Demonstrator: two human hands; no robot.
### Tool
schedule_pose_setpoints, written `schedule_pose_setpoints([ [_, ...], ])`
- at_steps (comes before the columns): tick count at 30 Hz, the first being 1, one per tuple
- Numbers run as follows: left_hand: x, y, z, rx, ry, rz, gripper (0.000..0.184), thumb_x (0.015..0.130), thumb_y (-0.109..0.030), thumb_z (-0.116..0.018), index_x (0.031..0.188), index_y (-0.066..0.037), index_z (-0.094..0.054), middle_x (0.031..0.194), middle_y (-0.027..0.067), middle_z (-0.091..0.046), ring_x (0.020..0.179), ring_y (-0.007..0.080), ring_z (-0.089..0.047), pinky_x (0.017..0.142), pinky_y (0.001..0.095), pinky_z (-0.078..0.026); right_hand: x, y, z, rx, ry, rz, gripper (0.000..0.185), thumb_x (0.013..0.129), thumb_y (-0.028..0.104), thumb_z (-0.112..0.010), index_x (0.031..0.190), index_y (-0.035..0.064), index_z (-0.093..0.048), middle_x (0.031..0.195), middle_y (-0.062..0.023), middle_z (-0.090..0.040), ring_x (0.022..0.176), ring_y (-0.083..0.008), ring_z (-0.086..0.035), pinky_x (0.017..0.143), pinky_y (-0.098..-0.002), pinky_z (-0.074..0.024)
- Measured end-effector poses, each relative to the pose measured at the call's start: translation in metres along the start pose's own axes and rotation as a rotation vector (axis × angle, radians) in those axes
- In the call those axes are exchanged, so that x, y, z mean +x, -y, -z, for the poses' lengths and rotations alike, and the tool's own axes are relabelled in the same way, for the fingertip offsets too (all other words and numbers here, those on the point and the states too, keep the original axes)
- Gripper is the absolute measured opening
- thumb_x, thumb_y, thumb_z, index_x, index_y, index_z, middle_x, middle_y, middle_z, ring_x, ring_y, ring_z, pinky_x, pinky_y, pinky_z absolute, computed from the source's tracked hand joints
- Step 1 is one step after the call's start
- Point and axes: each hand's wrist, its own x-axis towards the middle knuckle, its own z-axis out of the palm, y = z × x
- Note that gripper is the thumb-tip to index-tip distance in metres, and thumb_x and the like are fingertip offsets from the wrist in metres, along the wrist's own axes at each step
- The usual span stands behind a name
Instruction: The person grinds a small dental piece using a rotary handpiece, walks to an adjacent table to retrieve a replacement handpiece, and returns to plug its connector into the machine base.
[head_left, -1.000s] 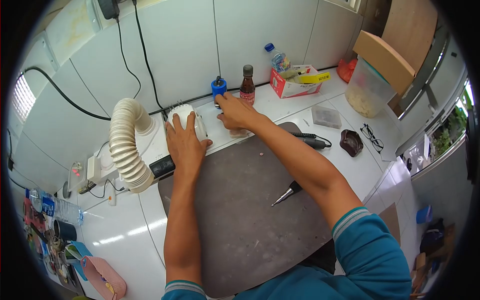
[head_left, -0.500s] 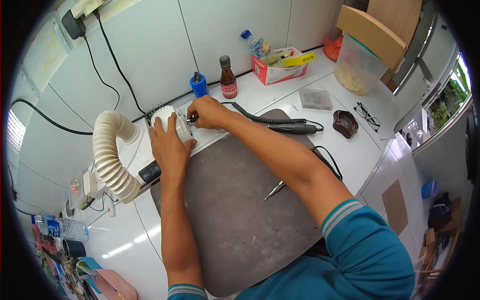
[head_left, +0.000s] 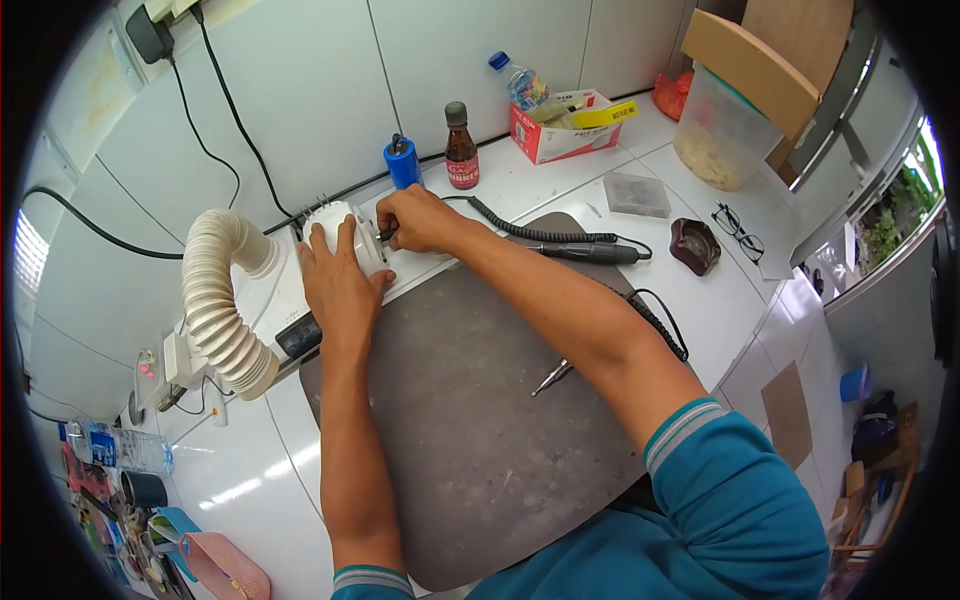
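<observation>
My left hand (head_left: pixel 340 272) lies with its fingers spread over the top of a white device (head_left: pixel 372 250) that has thin pins along its back. At the device's right side, my right hand (head_left: pixel 415 220) pinches a small dark piece, perhaps a plug; its cable joins the coiled cord (head_left: pixel 500 222). Just behind my right hand stand a blue cylinder (head_left: pixel 402 165) and a brown bottle (head_left: pixel 461 150). One black handpiece (head_left: pixel 590 253) rests at the mat's back edge. The metal tip of another (head_left: pixel 551 378) shows below my right forearm.
A dark mat (head_left: pixel 480 440) covers the table in front. At left a ribbed white hose (head_left: pixel 215 310) arches down. Further right are a face mask box (head_left: pixel 565 135), a clear case (head_left: pixel 636 195), a dark red dish (head_left: pixel 694 247), glasses (head_left: pixel 738 232) and a plastic tub (head_left: pixel 720 135).
My right hand has moved from beside the blue cylinder to the white device's right side, bringing the small dark piece and coiled cord. My left hand stays on the device. The view has shifted.
</observation>
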Motion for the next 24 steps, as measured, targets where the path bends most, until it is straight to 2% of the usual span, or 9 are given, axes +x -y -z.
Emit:
schedule_pose_setpoints([
  [11, 0.001, 0.003, -0.004, 0.022, -0.018, -0.022, 0.101, 0.071, -0.021, -0.106, 0.160, -0.016, -0.060, 0.167, 0.0307, -0.049, 0.152, 0.0521, -0.051, 0.128, 0.0545, -0.045, 0.008, -0.003, -0.003, -0.073, -0.006, 0.017, 0.030, 0.076, -0.001, -0.091, 0.104, -0.0008, -0.081, 0.103, -0.0172, -0.084, 0.101, -0.0337, -0.081, 0.091, -0.0424, -0.0625],
  [14, 0.002, 0.001, -0.003, 0.023, -0.012, -0.027, 0.100, 0.071, -0.022, -0.105, 0.160, -0.016, -0.060, 0.167, 0.0307, -0.049, 0.152, 0.0525, -0.051, 0.129, 0.0545, -0.044, 0.010, -0.003, -0.002, -0.074, -0.003, 0.020, 0.026, 0.078, -0.003, -0.085, 0.103, 0.0035, -0.084, 0.105, -0.0177, -0.084, 0.102, -0.0366, -0.080, 0.091, -0.0456, -0.0624],
  [17, 0.000, 0.000, -0.002, 0.026, -0.002, -0.016, 0.100, 0.071, -0.022, -0.106, 0.160, -0.016, -0.060, 0.167, 0.0308, -0.049, 0.152, 0.0529, -0.051, 0.130, 0.0544, -0.043, 0.009, 0.000, 0.003, -0.097, 0.062, -0.031, 0.031, 0.081, 0.002, -0.093, 0.110, -0.0002, -0.084, 0.108, -0.0177, -0.085, 0.105, -0.0334, -0.081, 0.093, -0.0422, -0.0632],
  [24, 0.000, 0.003, -0.007, 0.031, -0.001, -0.022, 0.102, 0.071, -0.023, -0.106, 0.161, -0.016, -0.059, 0.168, 0.0300, -0.048, 0.153, 0.0538, -0.050, 0.132, 0.0543, -0.042, 0.006, 0.008, 0.009, -0.104, 0.091, -0.068, 0.028, 0.088, 0.003, -0.090, 0.115, 0.0026, -0.086, 0.110, -0.0171, -0.086, 0.107, -0.0321, -0.082, 0.095, -0.0426, -0.0629],
])
